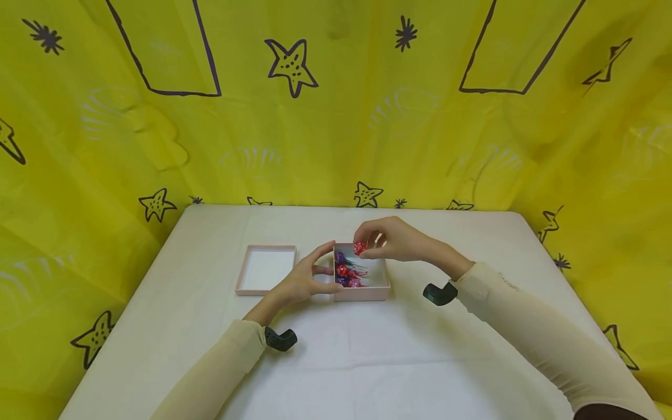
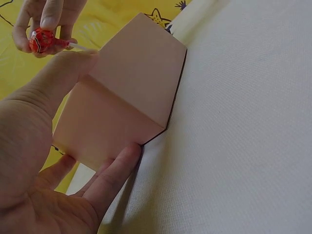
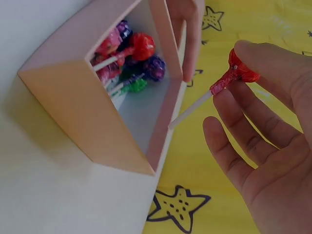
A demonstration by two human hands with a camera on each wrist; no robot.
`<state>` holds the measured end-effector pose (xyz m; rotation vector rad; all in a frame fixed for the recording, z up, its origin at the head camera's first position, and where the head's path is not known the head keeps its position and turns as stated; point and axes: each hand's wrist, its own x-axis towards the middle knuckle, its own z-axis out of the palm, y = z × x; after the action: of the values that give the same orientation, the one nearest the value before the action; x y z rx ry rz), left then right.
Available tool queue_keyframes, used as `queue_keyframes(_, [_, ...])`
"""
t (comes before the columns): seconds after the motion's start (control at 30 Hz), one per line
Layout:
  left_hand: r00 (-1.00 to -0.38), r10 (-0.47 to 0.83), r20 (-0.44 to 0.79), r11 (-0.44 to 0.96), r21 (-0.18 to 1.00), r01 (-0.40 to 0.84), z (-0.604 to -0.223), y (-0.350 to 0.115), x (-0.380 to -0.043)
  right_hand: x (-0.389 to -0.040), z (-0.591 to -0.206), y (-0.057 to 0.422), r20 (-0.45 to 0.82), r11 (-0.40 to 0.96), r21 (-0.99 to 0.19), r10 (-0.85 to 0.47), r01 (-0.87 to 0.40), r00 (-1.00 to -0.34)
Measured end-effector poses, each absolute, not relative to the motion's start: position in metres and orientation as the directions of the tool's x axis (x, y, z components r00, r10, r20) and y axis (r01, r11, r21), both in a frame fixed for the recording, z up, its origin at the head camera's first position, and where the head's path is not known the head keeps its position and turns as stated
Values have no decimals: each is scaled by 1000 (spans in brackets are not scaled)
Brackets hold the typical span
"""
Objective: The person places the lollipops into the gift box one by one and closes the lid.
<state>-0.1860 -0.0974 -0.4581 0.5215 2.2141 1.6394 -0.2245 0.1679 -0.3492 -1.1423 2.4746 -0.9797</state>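
A pink open-topped box [image 1: 362, 294] stands on the table, its walls also in the left wrist view [image 2: 139, 63]. Several wrapped lollipops, such as a red one [image 3: 143, 46], lie inside along its left side, with purple, pink and green wrappers among them. My left hand [image 1: 301, 280] holds the box by its left side, thumb near the front corner and fingers reaching toward the back. Over the back of the box, my right hand [image 1: 396, 238] pinches a red-wrapped lollipop [image 3: 239, 70] by its head. Its white stick points toward the box in the right wrist view.
A shallow box lid [image 1: 265, 268], white inside with pink edges, lies left of the box. White cloth covers the table [image 1: 336, 361]. A yellow curtain [image 1: 336, 128] with drawn stars hangs behind and at both sides. Each wrist wears a black device [image 1: 440, 293].
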Motion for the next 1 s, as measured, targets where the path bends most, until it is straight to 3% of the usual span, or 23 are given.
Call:
queue_keyframes(0.63, [-865,501,-25,267,955,127,-460,-100,-187,-219,-393,144,-65,502,-673,-771,-543,-633])
queue_keyframes(1.0, [-865,501,-17,260,957,132,-461,-99,-188,-217,-405,139,-58,489,-648,-797,-584,-602])
